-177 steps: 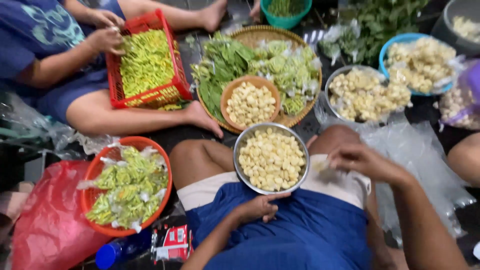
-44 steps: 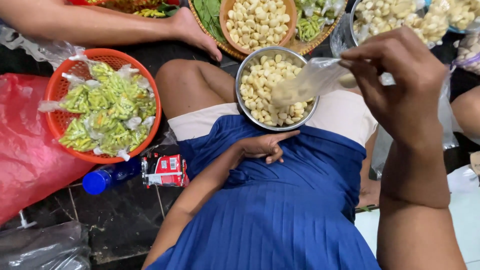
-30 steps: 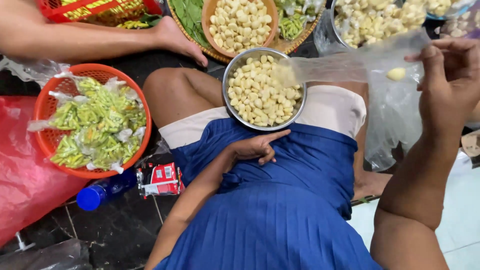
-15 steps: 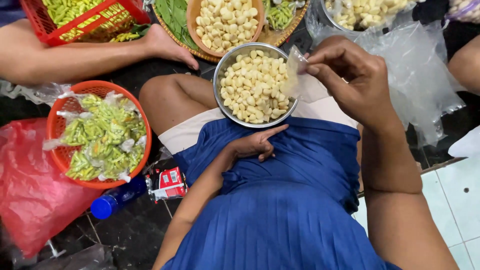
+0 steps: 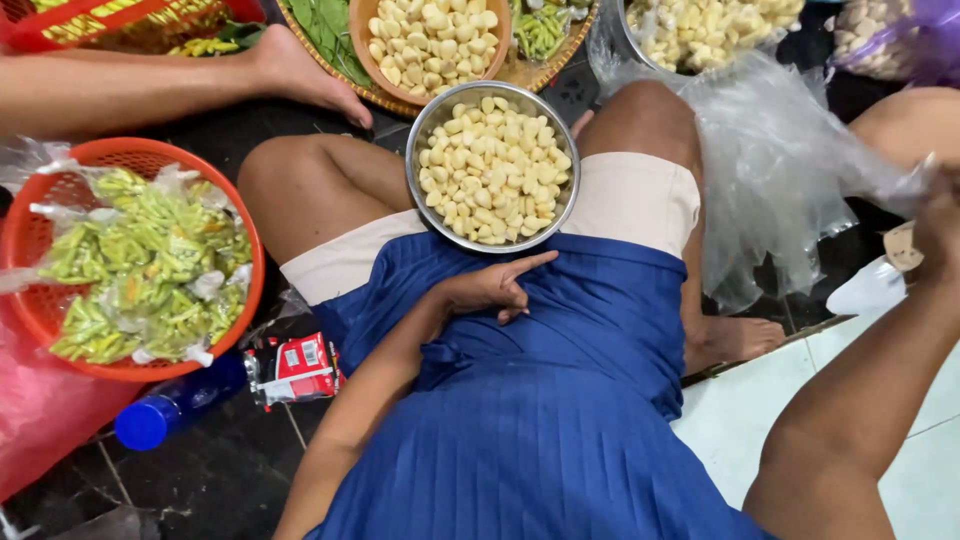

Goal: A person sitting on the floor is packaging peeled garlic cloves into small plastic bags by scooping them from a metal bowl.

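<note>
Head view: steel bowl (image 5: 492, 165) of peeled garlic cloves (image 5: 495, 170) sits in the lap, between the knees, heaped close to the rim, so peeling looks well advanced. Left hand (image 5: 490, 290) rests on the blue skirt (image 5: 540, 400) just below the bowl, fingers loosely curled, holding nothing. Right hand (image 5: 940, 225) at the frame's right edge pinches the mouth of a clear plastic bag (image 5: 780, 170); the bag hangs slack and appears unfilled, so bagging looks barely begun. Orange basket (image 5: 40, 310) of bagged green chillies stands to the left.
</note>
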